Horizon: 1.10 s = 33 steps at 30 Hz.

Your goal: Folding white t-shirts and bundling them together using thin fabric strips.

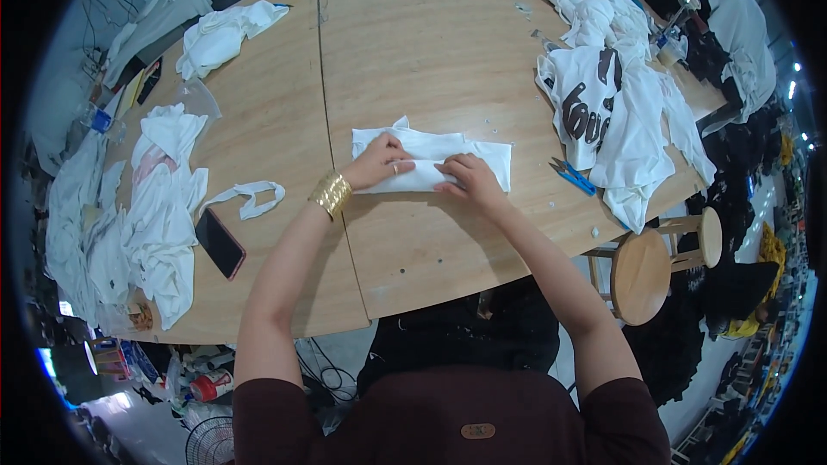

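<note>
A white cloth (pixel 487 155), folded into a flat strip, lies on the table in front of me. My left hand (pixel 379 164), a wide gold cuff around its wrist, grips the folded layer left of the cloth's middle with bent fingers. On the right part, the fingers of my right hand (pixel 474 179) close on the near fold. Between the hands the upper layer is turned over on itself. A small tip of fabric sticks up at the far edge. What lies under my fingertips is hidden.
The wooden table (pixel 413 34) has a seam left of the cloth. At right lie blue-handled scissors (pixel 573 176) beside heaped white garments (pixel 637 155). To the left are a phone (pixel 220 244), a white fabric strip (pixel 250 195) and more white garments (pixel 164 207). Wooden stools (pixel 640 277) stand at right.
</note>
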Available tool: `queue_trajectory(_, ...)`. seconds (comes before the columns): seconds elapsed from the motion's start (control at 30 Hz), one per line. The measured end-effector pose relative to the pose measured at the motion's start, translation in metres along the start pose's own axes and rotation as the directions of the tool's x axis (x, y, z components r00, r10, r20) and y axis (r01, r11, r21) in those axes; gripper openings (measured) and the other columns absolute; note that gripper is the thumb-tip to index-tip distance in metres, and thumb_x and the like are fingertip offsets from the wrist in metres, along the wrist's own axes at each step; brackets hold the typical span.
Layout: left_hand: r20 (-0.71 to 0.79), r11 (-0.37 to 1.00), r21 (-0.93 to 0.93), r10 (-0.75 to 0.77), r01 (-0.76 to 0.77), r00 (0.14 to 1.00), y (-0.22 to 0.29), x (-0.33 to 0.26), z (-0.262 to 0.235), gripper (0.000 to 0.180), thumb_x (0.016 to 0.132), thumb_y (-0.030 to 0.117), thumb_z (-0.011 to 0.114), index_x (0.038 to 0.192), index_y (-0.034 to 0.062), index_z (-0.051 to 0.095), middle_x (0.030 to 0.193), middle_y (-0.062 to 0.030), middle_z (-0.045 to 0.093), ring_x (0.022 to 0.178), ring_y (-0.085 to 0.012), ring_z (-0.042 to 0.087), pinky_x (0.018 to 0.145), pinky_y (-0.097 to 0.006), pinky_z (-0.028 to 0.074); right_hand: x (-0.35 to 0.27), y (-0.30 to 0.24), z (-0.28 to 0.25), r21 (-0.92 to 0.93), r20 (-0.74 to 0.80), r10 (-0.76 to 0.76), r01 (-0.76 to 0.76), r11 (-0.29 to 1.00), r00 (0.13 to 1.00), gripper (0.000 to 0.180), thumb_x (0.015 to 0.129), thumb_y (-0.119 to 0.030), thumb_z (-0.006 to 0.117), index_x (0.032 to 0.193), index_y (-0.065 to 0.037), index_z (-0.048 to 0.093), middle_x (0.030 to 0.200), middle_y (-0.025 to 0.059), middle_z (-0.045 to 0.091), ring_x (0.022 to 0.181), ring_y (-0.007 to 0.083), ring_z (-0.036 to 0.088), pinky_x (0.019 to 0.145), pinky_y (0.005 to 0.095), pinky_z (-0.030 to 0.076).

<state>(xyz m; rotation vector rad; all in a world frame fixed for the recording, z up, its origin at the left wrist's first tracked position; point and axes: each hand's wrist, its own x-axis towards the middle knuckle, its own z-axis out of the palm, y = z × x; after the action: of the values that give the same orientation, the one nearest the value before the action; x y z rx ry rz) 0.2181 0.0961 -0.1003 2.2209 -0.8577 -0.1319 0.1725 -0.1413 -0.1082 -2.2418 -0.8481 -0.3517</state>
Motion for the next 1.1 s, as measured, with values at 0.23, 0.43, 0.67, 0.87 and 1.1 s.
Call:
queue_trajectory(0.23, -0.246, 0.858, 0.509, 0.213, -0.061, 0.946, 0.048, -0.013, 0.034, 0.045, 0.077, 0.037, 0.062, 0.112, 0.0096, 0.052, 0.103, -0.0066, 0.055, 0.1, -0.0243, 0.052, 0.089, -0.04, 0.035, 0.02, 0.01, -0.004, 0.075, 0.072, 0.216, -0.222, 0.972, 0.974, 0.021, 0.078, -0.027, 0.064, 0.083, -0.007, 0.06, 0.075, 0.01, 0.058, 0.076, 0.0301, 0.055, 0.067, 0.0392, 0.044)
queue_trajectory(0.43, 0.012, 0.954, 0.301, -0.005, 0.001, 1.0, 0.014, 0.021, 0.009, 0.038, 0.081, 0.041, 0.058, 0.102, 0.0097, 0.058, 0.096, -0.0107, 0.058, 0.091, -0.029, 0.056, 0.08, -0.04, 0.043, 0.021, 0.001, 0.007, 0.259, -0.165, 0.333, -0.285, 0.923, 0.929, 0.018, 0.083, -0.022, 0.059, 0.088, -0.005, 0.061, 0.081, 0.0127, 0.058, 0.079, 0.0309, 0.055, 0.07, 0.0384, 0.044)
queue_trajectory(0.67, -0.405, 0.868, 0.491, 0.155, 0.071, 0.901, 0.025, 0.061, 0.008, 0.021, 0.084, 0.029, 0.055, 0.097, 0.0143, 0.061, 0.097, -0.0059, 0.058, 0.097, -0.0248, 0.054, 0.086, -0.042, 0.037, 0.035, 0.045, 0.003, -0.033, 0.011, 0.386, -0.386, 0.922, 0.922, 0.031, 0.08, -0.033, 0.062, 0.097, -0.007, 0.064, 0.093, 0.0151, 0.057, 0.086, 0.0322, 0.054, 0.077, 0.04, 0.044)
queue_trajectory(0.87, -0.41, 0.829, 0.532, 0.076, 0.17, 0.909, 0.013, 0.034, 0.028, 0.032, 0.084, 0.026, 0.055, 0.114, 0.0135, 0.055, 0.112, -0.0058, 0.053, 0.112, -0.0242, 0.044, 0.1, -0.042, 0.029, 0.059, 0.048, 0.008, -0.057, 0.181, 0.571, -0.571, 0.819, 0.801, 0.053, 0.08, -0.055, 0.053, 0.106, -0.01, 0.06, 0.102, 0.0167, 0.061, 0.099, 0.0317, 0.056, 0.083, 0.0438, 0.044)
queue_trajectory(1.1, -0.79, 0.784, -0.32, -0.531, 0.533, 0.307, 0.039, 0.001, 0.099, 0.052, 0.08, 0.014, 0.065, 0.125, 0.0001, 0.042, 0.119, -0.0185, 0.048, 0.116, -0.0301, 0.042, 0.1, -0.04, 0.031, 0.021, -0.003, 0.018, -0.142, 0.213, 0.56, -0.542, 0.828, 0.801, 0.064, 0.077, -0.062, 0.051, 0.101, -0.002, 0.058, 0.095, 0.0181, 0.063, 0.09, 0.0309, 0.06, 0.085, 0.047, 0.038)
